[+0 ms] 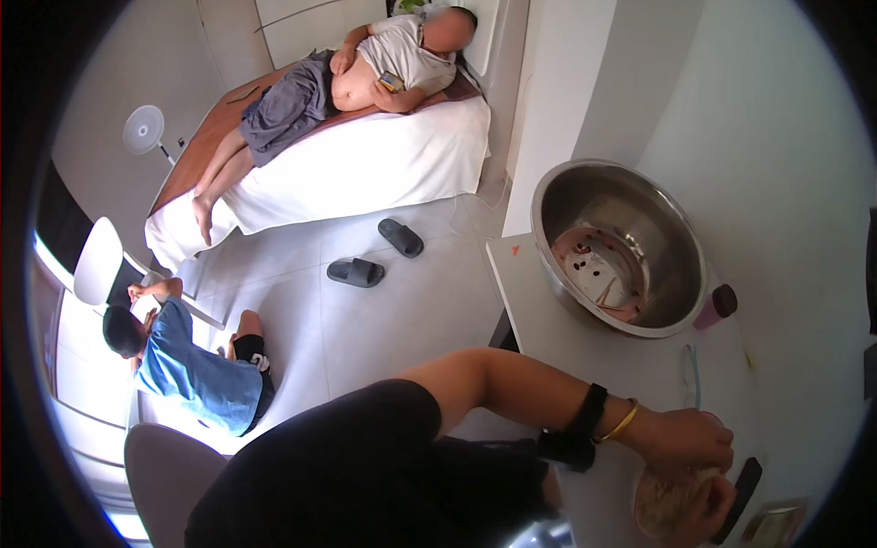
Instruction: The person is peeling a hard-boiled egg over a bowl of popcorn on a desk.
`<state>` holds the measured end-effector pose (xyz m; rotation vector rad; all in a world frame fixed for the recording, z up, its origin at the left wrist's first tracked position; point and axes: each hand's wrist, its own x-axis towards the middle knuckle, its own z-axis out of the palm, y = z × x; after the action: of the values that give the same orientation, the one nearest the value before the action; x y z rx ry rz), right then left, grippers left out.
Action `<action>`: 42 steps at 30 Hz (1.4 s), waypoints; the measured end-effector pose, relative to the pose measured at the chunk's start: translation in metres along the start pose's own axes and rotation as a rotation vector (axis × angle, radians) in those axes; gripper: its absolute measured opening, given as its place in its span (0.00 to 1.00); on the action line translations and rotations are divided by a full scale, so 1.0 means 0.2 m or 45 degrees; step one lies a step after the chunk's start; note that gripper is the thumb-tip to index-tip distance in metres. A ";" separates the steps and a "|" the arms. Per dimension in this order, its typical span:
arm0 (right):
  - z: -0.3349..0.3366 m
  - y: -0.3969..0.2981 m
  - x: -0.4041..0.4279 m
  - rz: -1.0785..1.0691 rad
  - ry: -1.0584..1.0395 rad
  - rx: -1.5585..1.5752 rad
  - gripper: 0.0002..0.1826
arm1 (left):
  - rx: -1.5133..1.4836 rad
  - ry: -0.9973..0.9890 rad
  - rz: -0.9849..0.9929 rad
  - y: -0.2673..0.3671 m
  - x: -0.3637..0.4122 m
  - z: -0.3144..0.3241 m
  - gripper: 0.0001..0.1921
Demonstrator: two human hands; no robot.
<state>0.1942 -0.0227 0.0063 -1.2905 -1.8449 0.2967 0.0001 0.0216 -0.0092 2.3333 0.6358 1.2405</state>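
My left hand (678, 438), with a black band and a gold-coloured bracelet at the wrist, reaches over a pink-rimmed container (661, 503) of pale, lumpy material. At its lower right, my right hand (709, 510) is close to the left fingers, fingertips bent by a pale piece. What each hand grips is partly hidden. The container is on a white table (589, 349). Farther up the table stands a large stainless-steel basin (616, 246), with pinkish residue, dark bits and thin stick-like pieces on its bottom.
A purple jar (716, 307) with dark lid, a light-blue strap (695, 377) and a long dark object (740, 500) lie around. A person (384, 61) lies on a bed holding a phone; another person (199, 363) sits low at left. Black slippers (356, 272) are on the floor.
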 end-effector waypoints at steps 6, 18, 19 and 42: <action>-0.02 0.23 -0.03 -0.024 -0.128 0.142 0.06 | -0.049 0.051 -0.047 0.03 0.02 0.00 0.19; 0.02 0.05 0.02 -0.058 -0.068 0.140 0.06 | -0.052 -0.239 -0.198 0.05 0.04 -0.08 0.21; 0.00 0.04 0.02 -0.028 -0.047 0.104 0.06 | -0.028 -0.239 -0.240 0.06 0.05 -0.08 0.22; 0.00 0.01 0.04 -0.091 -0.035 0.160 0.08 | -0.012 -0.194 -0.251 0.05 0.04 -0.07 0.21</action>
<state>0.1944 -0.0159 0.0088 -1.1376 -1.8604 0.3873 -0.0052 0.0210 0.0082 2.2683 0.7834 0.9664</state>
